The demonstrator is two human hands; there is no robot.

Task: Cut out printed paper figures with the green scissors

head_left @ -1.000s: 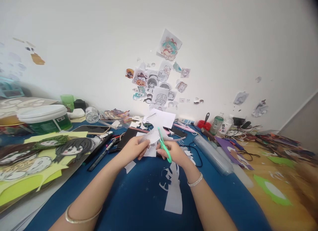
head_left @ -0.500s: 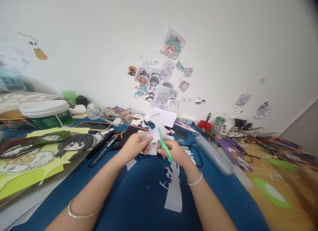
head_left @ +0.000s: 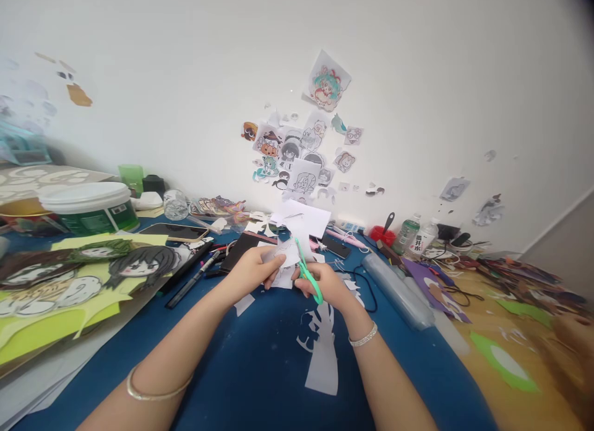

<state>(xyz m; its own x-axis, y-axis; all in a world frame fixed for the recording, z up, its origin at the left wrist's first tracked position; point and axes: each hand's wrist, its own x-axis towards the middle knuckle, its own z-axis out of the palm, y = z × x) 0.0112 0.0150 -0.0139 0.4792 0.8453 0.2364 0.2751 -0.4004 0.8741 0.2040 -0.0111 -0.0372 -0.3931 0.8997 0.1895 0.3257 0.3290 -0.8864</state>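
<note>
Between thumb and fingers, my left hand point(head_left: 257, 271) pinches a piece of white paper point(head_left: 291, 253) over the middle of the table. My right hand point(head_left: 323, 282) is closed on green-handled scissors point(head_left: 312, 282), whose blades point away from me along the right side of that paper. Whether the blades are parted is too small to tell. Just beneath my hands lies a sheet with drawn lines point(head_left: 283, 279), partly covered by them. Nearer to me, a cut white paper strip point(head_left: 323, 363) with curly offcuts rests on the blue table cover point(head_left: 260, 375).
Yellow sheets with cartoon cutouts point(head_left: 139, 267) lie at left, before a white-lidded tub point(head_left: 88, 202). Pens point(head_left: 192, 279) and a phone point(head_left: 174, 232) are near. To the right are a clear plastic roll point(head_left: 399, 292), bottles point(head_left: 408, 233), and another person's hand point(head_left: 575, 338) at the edge.
The view has shifted very slightly. Both hands, the paper and the scissors keep nearly the same places.
</note>
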